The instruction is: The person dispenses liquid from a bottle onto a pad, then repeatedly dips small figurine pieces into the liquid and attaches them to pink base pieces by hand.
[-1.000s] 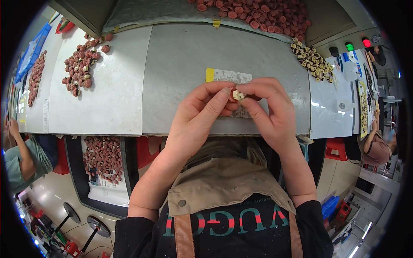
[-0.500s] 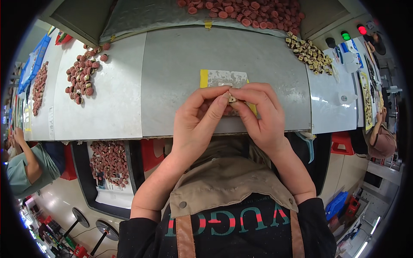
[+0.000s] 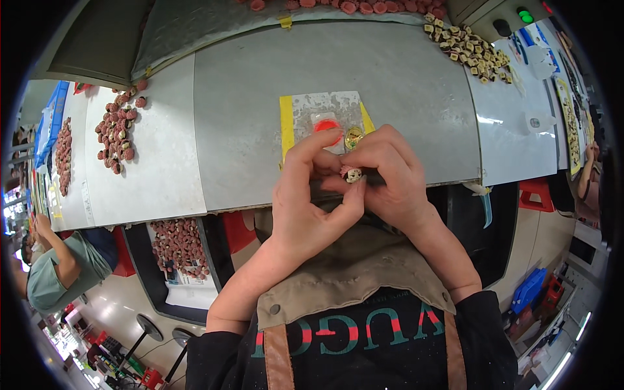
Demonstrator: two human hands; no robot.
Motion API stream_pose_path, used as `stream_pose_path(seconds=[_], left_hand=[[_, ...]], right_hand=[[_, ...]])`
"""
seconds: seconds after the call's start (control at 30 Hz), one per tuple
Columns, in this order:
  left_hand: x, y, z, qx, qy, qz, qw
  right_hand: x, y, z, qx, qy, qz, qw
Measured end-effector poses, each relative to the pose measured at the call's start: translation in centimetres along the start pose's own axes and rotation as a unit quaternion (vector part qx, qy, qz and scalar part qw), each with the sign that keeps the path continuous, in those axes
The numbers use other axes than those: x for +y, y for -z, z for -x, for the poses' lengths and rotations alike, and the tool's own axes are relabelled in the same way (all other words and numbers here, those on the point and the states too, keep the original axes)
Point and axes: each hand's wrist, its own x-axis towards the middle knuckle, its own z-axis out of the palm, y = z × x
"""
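Close to the table's front edge, my left hand and my right hand meet with fingertips pinched together. Between them is a small pink fluted piece with a cream and dark face. Fingers cover part of it, so how it is put together is hard to make out. Just beyond the hands lies a worn white board with yellow tape along its sides. On that board are a bright red round thing and a small gold round thing, both partly behind my fingers.
Pink fluted pieces are heaped at the left, cream-and-dark pieces at the far right, pink cups on the back shelf. A dark open drawer below the left edge holds more pieces. Co-workers sit left and right.
My hands have come nearer my body, and the pinched piece now shows its pink side. The red and gold round things have come into sight on the board. The view has shifted.
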Motion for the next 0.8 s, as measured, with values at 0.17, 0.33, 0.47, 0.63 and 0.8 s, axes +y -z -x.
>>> stream_pose_path(seconds=[0.17, 0.33, 0.47, 0.63, 0.8], left_hand=[[-0.6, -0.3, 0.0, -0.002, -0.013, -0.026, 1.000], [-0.8, -0.2, -0.1, 0.000, -0.024, -0.010, 1.000], [-0.3, 0.0, -0.2, 0.007, -0.017, 0.011, 1.000], [0.0, 5.1, -1.9, 0.062, -0.034, -0.167, 0.983], [-1.5, 15.7, -5.8, 0.098, -0.053, -0.575, 0.810]], right_hand=[[0.5, 0.1, 0.1, -0.012, 0.017, 0.023, 1.000], [0.7, 0.1, -0.1, -0.011, 0.036, 0.025, 0.999], [0.1, 0.0, -0.3, -0.003, 0.024, 0.034, 0.999], [-0.7, 2.3, -0.8, -0.044, -0.062, 0.066, 0.995], [2.3, 9.5, -1.6, -0.027, -0.154, 0.157, 0.975]])
